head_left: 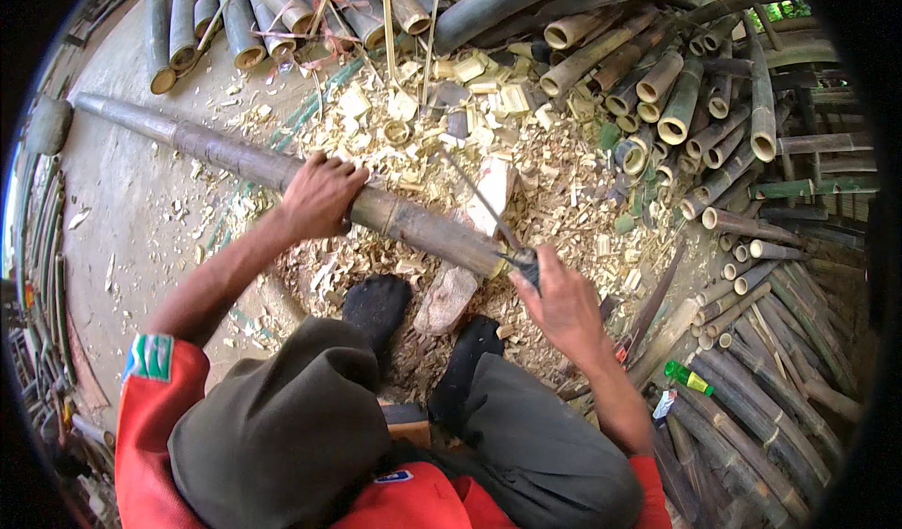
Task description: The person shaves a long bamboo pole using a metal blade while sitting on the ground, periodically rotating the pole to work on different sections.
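A long brown bamboo pole [427, 231] lies slantwise before me, running from the far left to its cut end near my right hand. My left hand [324, 194] is closed over the top of the pole near its middle. My right hand [561, 305] is wrapped round the dark handle of a knife [481, 196]. Its narrow blade points up and left, away from me, beside the pole's near end. A pale, rough block [447, 301] rests between my feet, just below that end. Where the handle meets the pole's end, I cannot tell whether they touch.
Pale wood chips [554, 195] cover the ground beyond the pole. Cut bamboo pieces [678, 111] are stacked at the far right, with more bamboo poles [752, 416] at the near right. Another row of bamboo [240, 36] lies at the back left. A green bottle [688, 377] sits on the right-hand poles.
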Demonstrator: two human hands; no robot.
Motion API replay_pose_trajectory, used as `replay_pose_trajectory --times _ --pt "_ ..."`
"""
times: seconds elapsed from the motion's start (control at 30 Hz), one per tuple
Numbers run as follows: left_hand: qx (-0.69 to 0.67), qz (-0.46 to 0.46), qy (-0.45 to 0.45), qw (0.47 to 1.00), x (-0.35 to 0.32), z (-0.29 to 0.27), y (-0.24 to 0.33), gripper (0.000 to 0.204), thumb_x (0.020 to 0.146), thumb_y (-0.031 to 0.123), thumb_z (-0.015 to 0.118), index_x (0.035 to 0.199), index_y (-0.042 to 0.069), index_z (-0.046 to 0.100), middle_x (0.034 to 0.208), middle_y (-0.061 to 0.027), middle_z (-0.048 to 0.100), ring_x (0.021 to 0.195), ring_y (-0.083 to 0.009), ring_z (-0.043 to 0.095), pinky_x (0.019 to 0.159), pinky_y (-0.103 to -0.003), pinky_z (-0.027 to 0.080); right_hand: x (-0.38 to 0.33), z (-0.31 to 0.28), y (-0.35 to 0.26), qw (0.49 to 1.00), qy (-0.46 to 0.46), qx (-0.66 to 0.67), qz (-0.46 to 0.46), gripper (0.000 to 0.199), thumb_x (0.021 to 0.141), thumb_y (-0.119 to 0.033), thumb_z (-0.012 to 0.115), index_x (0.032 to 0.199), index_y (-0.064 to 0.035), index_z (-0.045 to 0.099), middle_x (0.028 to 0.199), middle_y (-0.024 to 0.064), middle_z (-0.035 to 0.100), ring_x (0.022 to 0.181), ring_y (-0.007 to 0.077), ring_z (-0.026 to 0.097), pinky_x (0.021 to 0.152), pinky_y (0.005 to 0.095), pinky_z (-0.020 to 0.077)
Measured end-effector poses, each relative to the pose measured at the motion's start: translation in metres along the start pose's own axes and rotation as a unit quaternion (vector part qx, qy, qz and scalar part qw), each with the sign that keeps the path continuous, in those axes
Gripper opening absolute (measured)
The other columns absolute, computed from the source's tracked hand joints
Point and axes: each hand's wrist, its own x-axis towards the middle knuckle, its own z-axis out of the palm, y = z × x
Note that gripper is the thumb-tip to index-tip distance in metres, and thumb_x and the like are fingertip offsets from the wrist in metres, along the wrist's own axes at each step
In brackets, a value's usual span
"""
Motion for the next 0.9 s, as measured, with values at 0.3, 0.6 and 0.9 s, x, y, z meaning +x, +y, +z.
replay_pose_trajectory --times 0.3,0.6,0.9 --pt "-0.075 0.041 -0.1 0.991 0.022 0.001 -0.009 0.05 0.059 0.028 0.093 0.106 0.021 0.077 0.085 -0.0032 0.075 0.084 -0.0228 0.072 0.098 -0.045 0.049 0.009 0.03 0.037 0.994 0.016 -0.094 -0.045 0.029 0.103 -0.015 0.069 0.116 0.0047 0.052 0.072 0.0195 0.069 0.059 0.0333 0.073 0.047 0.0453 0.0592" --pt "-0.072 0.037 -0.075 0.994 0.021 0.005 -0.005 0.048 0.055 0.024 0.089 0.099 0.017 0.074 0.087 -0.007 0.076 0.088 -0.0288 0.074 0.092 -0.044 0.051 0.003 0.057 0.047 0.991 0.069 -0.097 -0.053 0.029 0.104 -0.015 0.065 0.118 0.0088 0.055 0.074 0.0201 0.07 0.057 0.0331 0.071 0.046 0.0462 0.0593" --pt "-0.048 0.015 0.017 0.999 0.004 0.021 -0.006 0.05 0.059 0.024 0.086 0.104 0.015 0.067 0.097 -0.0054 0.071 0.102 -0.0262 0.07 0.098 -0.043 0.046 -0.013 0.0 -0.006 0.954 0.228 0.032 -0.189 0.032 0.103 -0.02 0.069 0.117 0.0048 0.054 0.076 0.0233 0.069 0.062 0.0343 0.074 0.049 0.0476 0.0586"
